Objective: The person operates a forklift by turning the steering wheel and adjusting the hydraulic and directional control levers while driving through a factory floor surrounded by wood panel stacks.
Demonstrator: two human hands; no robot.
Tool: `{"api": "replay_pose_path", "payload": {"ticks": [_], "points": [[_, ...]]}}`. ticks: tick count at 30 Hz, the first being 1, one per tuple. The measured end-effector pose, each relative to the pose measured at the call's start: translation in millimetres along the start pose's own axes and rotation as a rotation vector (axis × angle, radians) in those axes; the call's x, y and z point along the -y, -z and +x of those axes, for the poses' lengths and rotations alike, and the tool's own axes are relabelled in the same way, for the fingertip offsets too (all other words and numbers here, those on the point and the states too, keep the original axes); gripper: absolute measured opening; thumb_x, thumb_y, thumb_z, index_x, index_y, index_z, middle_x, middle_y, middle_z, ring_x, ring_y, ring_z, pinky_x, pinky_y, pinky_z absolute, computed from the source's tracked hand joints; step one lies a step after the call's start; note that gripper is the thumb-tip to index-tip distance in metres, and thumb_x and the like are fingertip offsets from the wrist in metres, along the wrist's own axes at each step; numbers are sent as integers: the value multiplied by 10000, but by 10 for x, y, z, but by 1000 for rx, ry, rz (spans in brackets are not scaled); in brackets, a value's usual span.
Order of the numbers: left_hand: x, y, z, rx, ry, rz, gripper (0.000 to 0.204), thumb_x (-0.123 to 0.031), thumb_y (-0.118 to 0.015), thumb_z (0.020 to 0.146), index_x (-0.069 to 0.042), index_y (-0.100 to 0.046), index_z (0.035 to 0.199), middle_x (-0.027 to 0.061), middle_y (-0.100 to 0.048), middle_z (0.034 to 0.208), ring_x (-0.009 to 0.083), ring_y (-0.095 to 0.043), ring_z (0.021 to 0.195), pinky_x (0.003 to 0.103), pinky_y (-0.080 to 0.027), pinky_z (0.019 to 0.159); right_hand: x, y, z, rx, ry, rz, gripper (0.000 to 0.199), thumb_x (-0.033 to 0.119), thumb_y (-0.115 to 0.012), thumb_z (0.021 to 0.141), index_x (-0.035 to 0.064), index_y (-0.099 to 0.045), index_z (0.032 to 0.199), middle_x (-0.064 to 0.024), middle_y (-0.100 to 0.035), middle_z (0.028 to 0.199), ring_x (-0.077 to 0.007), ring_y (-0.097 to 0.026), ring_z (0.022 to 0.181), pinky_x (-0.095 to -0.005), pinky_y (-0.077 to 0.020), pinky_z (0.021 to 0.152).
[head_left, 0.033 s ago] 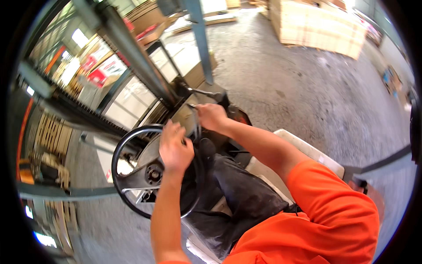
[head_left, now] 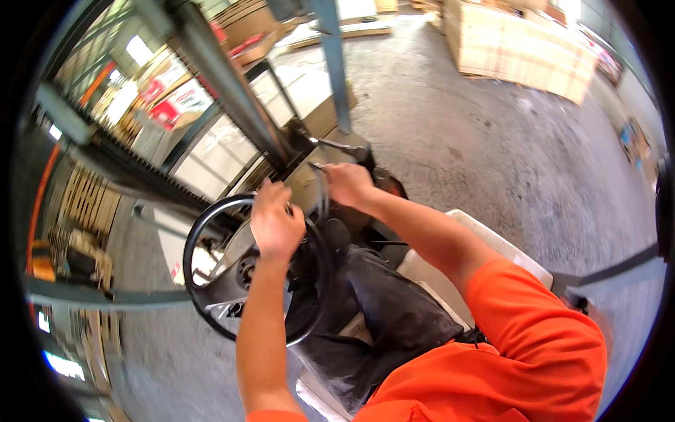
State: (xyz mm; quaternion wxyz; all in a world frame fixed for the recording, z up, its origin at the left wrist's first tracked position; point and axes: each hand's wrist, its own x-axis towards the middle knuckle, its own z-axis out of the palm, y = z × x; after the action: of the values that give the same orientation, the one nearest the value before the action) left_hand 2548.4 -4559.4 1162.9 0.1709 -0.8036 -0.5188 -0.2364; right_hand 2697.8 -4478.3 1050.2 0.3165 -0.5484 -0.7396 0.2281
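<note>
The left hand [head_left: 275,224] curls its fingers over the far rim of the smooth black steering wheel [head_left: 211,281]. The right hand [head_left: 348,184] seems closed on a thin metal lever [head_left: 318,167], though blur hides the grip. A red-and-white box [head_left: 179,105] sits beyond the grey mast [head_left: 225,77].

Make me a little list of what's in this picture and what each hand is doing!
Place: driver's seat of a forklift, in a warehouse
Left hand: on the rim of the black steering wheel
Right hand: closed on a thin control lever by the dashboard
Clothes: orange shirt, dark trousers
Ahead: grey mast rails
Floor: grey concrete with stacked wooden boards
</note>
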Motion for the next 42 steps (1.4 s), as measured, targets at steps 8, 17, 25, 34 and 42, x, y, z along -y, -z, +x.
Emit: {"api": "replay_pose_path", "payload": {"ticks": [8,17,25,34,42], "points": [[427,772,35,-193,493,335,237,-106,-592,727,-16,-701,918,150,-681,974,326,-650,930,390,-516,864,-477,529,-205,9,67,43,265,277,-452,910,79,-627,927,-186,-674,862,-372,-649,854,-472,-510,767],[-66,1470,-1247,-276,734,332,290,-72,-589,732,32,-672,989,187,-671,1049,355,-633,1006,401,-490,914,-465,613,-6,-53,140,40,245,270,-507,895,68,-642,926,-194,-669,808,-386,-651,798,-486,-514,722],[-1306,913,-1445,-83,471,7,147,16,-622,661,5,-668,801,158,-680,1065,340,-633,1083,448,-494,950,-285,474,291,-77,164,-2,231,202,-550,879,70,-652,1038,-181,-665,825,-376,-640,820,-480,-497,735],[-219,-22,25,-155,242,12,173,-48,-619,656,-42,-670,821,117,-668,922,294,-652,898,374,-541,802,-7,192,208,-57,190,-30,263,232,-513,893,87,-661,1055,-191,-681,880,-387,-646,832,-513,-506,739],[945,1009,-367,-56,854,340,420,-254,-591,751,-105,-687,1131,137,-659,1163,313,-631,1063,362,-488,938,46,-74,44,-30,205,-22,189,203,-540,833,63,-646,900,-159,-676,832,-366,-654,804,-491,-518,664]]}}
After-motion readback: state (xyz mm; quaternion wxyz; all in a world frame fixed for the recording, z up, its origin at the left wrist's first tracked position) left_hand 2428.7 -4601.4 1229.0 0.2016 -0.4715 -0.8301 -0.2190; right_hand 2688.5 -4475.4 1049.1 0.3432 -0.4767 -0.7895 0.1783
